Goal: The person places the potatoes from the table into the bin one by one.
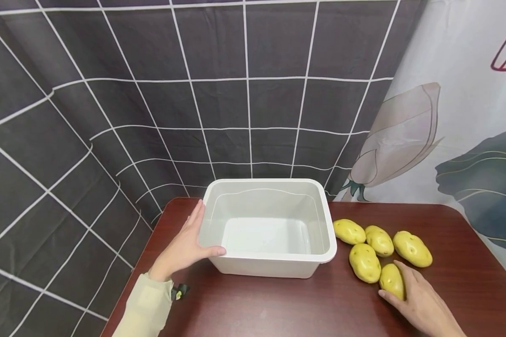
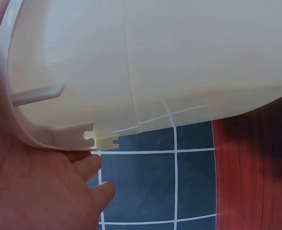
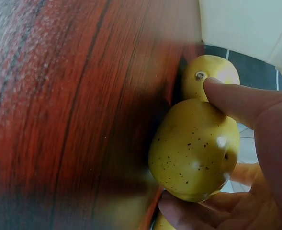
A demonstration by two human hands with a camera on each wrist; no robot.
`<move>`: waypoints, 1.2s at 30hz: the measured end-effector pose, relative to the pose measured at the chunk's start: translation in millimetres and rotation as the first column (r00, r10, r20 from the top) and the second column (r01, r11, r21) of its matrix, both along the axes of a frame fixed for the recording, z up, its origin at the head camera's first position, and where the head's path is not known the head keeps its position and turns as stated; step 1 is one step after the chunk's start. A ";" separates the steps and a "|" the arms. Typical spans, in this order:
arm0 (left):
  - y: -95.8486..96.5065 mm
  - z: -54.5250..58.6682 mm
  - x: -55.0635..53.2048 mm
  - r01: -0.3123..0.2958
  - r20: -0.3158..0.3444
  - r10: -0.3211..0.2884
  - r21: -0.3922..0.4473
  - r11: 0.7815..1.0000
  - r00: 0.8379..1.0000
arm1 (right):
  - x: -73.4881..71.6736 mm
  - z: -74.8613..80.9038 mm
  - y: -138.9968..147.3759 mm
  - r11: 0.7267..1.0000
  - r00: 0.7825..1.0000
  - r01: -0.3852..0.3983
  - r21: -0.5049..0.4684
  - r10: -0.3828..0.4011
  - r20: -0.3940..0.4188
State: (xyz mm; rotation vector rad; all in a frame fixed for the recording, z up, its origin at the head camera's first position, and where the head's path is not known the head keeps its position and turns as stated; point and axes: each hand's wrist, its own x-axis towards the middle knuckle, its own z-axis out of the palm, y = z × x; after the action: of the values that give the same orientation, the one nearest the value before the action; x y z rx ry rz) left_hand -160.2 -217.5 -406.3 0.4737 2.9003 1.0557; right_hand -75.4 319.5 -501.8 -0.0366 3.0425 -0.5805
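Note:
At the front left corner of a white plastic basin, my left hand rests spread, with the thumb on the front rim and straight fingers along the left side. The left wrist view shows the basin's outer wall close up, the hand against its rim. On the right, my right hand grips a yellow potato, thumb on one side and fingers on the other. Dark specks dot this potato in the right wrist view. Another potato lies right beside it.
Three more potatoes, at the back left, middle and right, lie on the reddish-brown table, right of the basin. Behind the table hangs a dark cloth with white grid lines; a floral pale curtain hangs at right.

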 end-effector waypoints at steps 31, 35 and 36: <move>-0.8 -2.1 1.4 0.012 -0.013 -0.012 0.018 1.000 1.000 | -3.1 4.8 8.8 0.997 0.997 0.064 -0.032 -0.063 0.042; -1.1 -1.9 1.5 0.015 -0.016 -0.014 0.016 1.000 1.000 | -3.1 7.2 8.6 0.998 0.998 0.062 -0.027 -0.061 0.013; -1.2 -1.7 1.5 0.015 -0.017 -0.015 0.017 1.000 1.000 | -3.3 8.0 8.5 0.998 0.998 0.065 -0.027 -0.064 0.017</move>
State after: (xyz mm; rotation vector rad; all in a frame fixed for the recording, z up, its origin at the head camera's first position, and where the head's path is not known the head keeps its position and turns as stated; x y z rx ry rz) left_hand -158.6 -218.7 -408.0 0.5067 2.8995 1.0808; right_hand -78.6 328.0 -493.7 0.0650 3.0301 -0.6232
